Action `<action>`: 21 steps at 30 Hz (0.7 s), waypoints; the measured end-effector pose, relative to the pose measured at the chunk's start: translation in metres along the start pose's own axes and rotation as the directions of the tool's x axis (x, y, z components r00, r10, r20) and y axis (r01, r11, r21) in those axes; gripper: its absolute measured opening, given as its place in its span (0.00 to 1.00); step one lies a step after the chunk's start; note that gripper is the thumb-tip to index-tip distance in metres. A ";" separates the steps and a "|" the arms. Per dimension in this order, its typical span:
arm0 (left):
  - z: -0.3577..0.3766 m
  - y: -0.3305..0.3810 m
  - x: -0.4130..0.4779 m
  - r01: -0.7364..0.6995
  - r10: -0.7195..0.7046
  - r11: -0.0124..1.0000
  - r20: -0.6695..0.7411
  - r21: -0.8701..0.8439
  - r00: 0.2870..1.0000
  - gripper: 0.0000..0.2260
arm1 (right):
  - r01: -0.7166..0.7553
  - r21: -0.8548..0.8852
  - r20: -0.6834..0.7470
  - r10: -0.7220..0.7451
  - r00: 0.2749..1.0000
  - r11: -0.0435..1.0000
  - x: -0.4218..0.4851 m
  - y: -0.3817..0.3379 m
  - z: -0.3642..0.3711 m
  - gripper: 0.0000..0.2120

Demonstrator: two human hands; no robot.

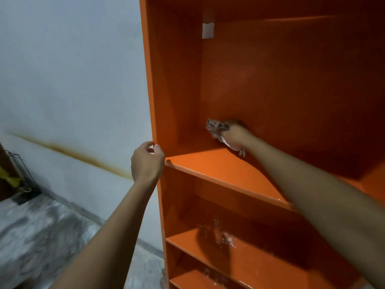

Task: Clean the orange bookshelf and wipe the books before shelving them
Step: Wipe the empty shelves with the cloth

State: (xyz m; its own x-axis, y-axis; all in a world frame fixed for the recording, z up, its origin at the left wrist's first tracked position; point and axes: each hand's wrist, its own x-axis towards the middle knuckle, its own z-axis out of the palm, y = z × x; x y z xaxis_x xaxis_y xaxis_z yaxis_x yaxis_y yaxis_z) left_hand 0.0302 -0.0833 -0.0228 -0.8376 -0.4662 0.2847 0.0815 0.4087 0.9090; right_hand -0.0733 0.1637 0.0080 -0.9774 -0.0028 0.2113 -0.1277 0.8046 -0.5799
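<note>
Two bare hands are on the tall glossy orange bookshelf (291,80), one at its edge and one deep inside. The right hand (235,134) reaches into the upper compartment, down in the back left corner where the back panel meets the shelf board (218,170). Its fingers are curled tight round a crumpled greyish-white cloth (214,127), which bunches out to the left of the knuckles, with a tail hanging down to touch the board.

The left hand (145,161) is out at the front edge of the left side panel, level with that same board. Its fingers are curled narrow, with the thumb on the panel's edge, so it looks like a light hold on the frame.

One compartment lower, white powdery specks (225,238) are scattered over the board. Up high in the back corner sits a small white square piece (208,30), too blurred to read anything on it. Left of the bookshelf is a pale wall (73,69) with a brown stain streak (83,157), above a grey marbled floor (41,236).
</note>
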 end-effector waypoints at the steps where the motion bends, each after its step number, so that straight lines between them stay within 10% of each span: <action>1: -0.001 -0.002 0.003 -0.015 0.016 1.000 0.007 -0.011 1.000 0.16 | -0.014 -0.041 0.030 0.015 0.999 0.999 0.006 0.002 0.011 0.06; 5: -0.005 -0.008 0.009 -0.022 0.024 1.000 0.069 -0.022 0.997 0.17 | 0.134 -0.163 0.083 -0.122 0.989 0.977 -0.013 -0.025 0.039 0.06; 9: -0.005 -0.012 0.012 -0.032 0.034 0.999 0.081 -0.021 0.996 0.17 | 0.565 0.052 0.237 -0.560 0.794 0.823 -0.094 -0.063 0.040 0.12; 13: 0.000 -0.015 0.004 0.025 -0.025 0.994 -0.002 0.108 1.000 0.20 | 0.641 0.168 0.261 -0.661 0.704 0.749 -0.160 -0.065 0.022 0.15; 17: 0.019 -0.018 -0.022 0.212 -0.216 0.976 0.217 0.042 0.952 0.19 | 0.532 0.080 -0.038 -0.530 0.847 0.843 -0.151 -0.038 -0.042 0.11; 21: 0.036 -0.006 -0.052 0.441 -0.323 0.889 0.512 -0.126 0.796 0.14 | 0.053 -0.099 -0.202 -0.072 0.977 0.994 -0.119 0.027 -0.115 0.05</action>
State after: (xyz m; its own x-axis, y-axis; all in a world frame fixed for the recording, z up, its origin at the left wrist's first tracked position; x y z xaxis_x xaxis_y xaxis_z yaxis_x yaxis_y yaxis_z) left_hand 0.0540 -0.0332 -0.0537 -0.9697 -0.1013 -0.2225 -0.2291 0.0592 0.9716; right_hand 0.0591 0.2545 0.0577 -0.9114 0.0591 0.4072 -0.1622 0.8579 -0.4875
